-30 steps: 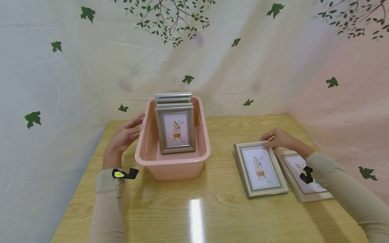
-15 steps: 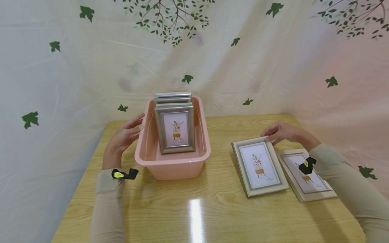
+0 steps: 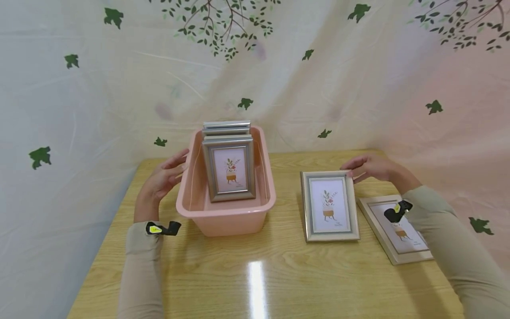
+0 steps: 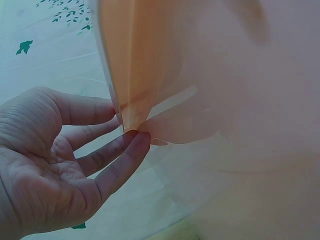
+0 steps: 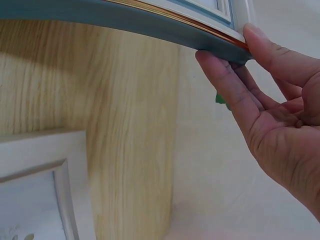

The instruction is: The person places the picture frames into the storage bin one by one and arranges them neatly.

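A pink plastic basin (image 3: 227, 224) holds several silver frames (image 3: 231, 170) standing one behind another. Against the basin's left side, my left hand (image 3: 161, 180) rests with fairly straight fingers. The left wrist view shows the fingertips of this hand (image 4: 65, 155) touching the basin's wall (image 4: 250, 95). My right hand (image 3: 374, 168) pinches the top right corner of a silver-white picture frame (image 3: 328, 206), whose picture faces me upright. In the right wrist view, thumb and fingers of the hand (image 5: 285, 100) grip the corner of the frame (image 5: 150, 25).
Right of the held frame, another pale frame (image 3: 402, 230) lies face up on the wooden table (image 3: 239, 283), partly behind my right sleeve; its corner (image 5: 75, 185) shows in the right wrist view. A leaf-patterned cloth (image 3: 279, 119) hangs behind the table.
My right hand has raised the frame's top edge and turned it straighter, shifting it a little left and away from the frame lying beside it. The left hand and basin have stayed put.
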A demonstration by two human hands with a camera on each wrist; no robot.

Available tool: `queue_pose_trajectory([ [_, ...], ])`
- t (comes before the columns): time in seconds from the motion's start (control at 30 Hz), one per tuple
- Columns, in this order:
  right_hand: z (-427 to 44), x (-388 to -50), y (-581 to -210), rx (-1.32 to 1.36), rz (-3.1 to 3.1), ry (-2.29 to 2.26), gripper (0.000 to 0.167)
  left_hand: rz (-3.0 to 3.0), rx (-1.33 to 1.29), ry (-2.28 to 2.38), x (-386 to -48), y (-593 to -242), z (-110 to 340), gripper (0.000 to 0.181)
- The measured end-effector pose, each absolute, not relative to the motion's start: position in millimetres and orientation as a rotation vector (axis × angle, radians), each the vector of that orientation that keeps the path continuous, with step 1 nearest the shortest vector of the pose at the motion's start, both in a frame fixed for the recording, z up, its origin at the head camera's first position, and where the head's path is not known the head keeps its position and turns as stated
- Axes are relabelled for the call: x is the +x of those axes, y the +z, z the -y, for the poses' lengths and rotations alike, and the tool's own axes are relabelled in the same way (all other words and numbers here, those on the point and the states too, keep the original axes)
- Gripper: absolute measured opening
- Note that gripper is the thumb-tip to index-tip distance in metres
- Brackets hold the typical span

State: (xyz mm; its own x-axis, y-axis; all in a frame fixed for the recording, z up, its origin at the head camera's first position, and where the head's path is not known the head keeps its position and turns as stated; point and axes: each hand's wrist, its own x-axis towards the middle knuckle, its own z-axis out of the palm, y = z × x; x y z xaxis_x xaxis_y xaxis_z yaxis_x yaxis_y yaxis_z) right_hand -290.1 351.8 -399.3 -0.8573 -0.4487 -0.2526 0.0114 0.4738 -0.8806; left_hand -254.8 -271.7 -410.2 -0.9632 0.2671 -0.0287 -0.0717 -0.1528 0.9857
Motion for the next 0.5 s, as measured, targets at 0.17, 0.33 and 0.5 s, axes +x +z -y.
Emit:
queue_pose_trajectory([
  [0.17,-344,-292,-393,-0.314,-2.308,-1.405,0.044,-1.905,0.236,2.201,-257,-411,273,0.062],
  [0.33,-338,-297,-387,-0.309,-2.362,-1.358,0.043,-1.922,0.245,2.188,-259,-411,275,0.061],
  [0.5,-334,-303,-378,-0.348,-2.373,-1.332,0.04,-1.894,0.228,2.196,-261,-410,276,0.061],
])
